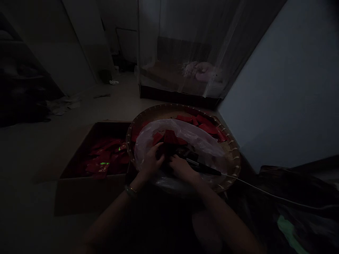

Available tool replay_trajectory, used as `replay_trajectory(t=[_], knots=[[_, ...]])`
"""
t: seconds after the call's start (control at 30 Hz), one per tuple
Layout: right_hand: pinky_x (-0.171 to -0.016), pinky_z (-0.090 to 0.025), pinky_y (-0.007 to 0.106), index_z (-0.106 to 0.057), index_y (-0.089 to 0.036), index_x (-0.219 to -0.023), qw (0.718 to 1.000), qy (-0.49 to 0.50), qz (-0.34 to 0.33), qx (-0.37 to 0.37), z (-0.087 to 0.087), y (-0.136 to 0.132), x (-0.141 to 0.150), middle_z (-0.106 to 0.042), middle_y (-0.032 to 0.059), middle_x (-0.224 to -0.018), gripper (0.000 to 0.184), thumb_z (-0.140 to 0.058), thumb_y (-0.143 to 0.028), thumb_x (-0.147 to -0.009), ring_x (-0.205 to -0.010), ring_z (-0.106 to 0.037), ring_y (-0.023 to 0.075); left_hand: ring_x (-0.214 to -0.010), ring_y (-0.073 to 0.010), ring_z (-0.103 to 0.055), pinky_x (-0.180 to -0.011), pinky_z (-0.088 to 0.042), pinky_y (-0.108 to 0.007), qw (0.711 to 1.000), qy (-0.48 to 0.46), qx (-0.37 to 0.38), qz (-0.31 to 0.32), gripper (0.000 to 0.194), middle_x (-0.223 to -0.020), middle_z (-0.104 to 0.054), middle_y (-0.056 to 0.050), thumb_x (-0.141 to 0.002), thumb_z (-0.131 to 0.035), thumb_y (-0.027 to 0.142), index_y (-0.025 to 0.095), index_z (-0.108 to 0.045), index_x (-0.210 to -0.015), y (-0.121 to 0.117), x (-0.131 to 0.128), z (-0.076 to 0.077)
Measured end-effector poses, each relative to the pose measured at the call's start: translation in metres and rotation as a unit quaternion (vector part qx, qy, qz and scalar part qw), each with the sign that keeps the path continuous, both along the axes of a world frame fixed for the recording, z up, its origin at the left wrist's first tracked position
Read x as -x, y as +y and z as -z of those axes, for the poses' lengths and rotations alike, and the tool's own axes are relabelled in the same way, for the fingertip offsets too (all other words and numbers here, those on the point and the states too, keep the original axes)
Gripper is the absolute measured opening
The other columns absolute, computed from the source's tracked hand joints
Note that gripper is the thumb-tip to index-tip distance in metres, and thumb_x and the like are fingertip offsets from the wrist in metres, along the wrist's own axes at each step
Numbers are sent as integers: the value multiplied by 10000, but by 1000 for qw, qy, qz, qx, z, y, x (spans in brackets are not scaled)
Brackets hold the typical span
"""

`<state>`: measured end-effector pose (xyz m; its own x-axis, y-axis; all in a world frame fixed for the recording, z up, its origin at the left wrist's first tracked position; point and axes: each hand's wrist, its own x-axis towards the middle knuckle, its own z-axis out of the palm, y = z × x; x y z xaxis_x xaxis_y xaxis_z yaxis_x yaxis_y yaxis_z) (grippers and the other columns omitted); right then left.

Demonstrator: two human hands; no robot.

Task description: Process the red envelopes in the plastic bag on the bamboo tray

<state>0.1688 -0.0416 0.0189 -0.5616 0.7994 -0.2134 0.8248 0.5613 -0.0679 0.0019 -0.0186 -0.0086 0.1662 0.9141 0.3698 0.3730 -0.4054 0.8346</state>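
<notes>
The picture is very dark. My left hand (153,160) is curled, thumb and fingers closed around the edge of a dark red packet. My right hand (182,167) lies close beside it with bent fingers; what they pinch is lost in shadow. Touching or just beside that hand is a black corded tool (205,168) with a pale strip, shaped like a hair straightener. Red packets (172,137) lie before my fingers in a clear plastic bag (144,132), spread open inside a round woven bamboo tray (234,153).
More red packets (206,125) rest along the tray's far right side. To the left, a cardboard box (76,194) holds many red packets with gold print. A white cord (265,192) runs right from the tool. Beyond stands a netted bed (169,76); a wall (286,88) rises at right.
</notes>
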Motion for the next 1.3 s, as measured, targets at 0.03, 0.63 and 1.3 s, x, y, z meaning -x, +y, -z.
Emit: replay_trajectory(t=[0.03, 0.63, 1.3], knots=[[-785, -442, 305, -649, -158, -993, 1000, 6, 5, -2, 0, 0, -2, -594, 110, -1055, 254, -485, -106, -807, -1013, -492, 232, -1049, -208, -588, -926, -470, -387, 1000, -1, 1, 0, 488, -1221, -573, -116, -777, -560, 201, 185, -479, -1259, 0, 0, -1], [-839, -444, 287, -661, -181, -954, 952, 260, 157, 32, 12, 0, -29, -665, 55, -985, 276, -574, -100, -705, -916, -601, 176, -1030, -175, -553, -915, -449, -340, 998, 4, -55, -27, 299, -1094, -586, -81, -909, -407, 264, 208, -604, -1127, -3, -1, -8], [-668, -530, 246, -627, -173, -771, 521, 692, 388, 314, 12, 5, -41, -577, -18, -797, 270, -747, -225, -534, -721, -594, 109, -712, -148, -599, -653, -479, -260, 998, 29, -14, -60, 109, -762, -627, -32, -778, -579, 238, 179, -671, -770, 12, -9, -11]])
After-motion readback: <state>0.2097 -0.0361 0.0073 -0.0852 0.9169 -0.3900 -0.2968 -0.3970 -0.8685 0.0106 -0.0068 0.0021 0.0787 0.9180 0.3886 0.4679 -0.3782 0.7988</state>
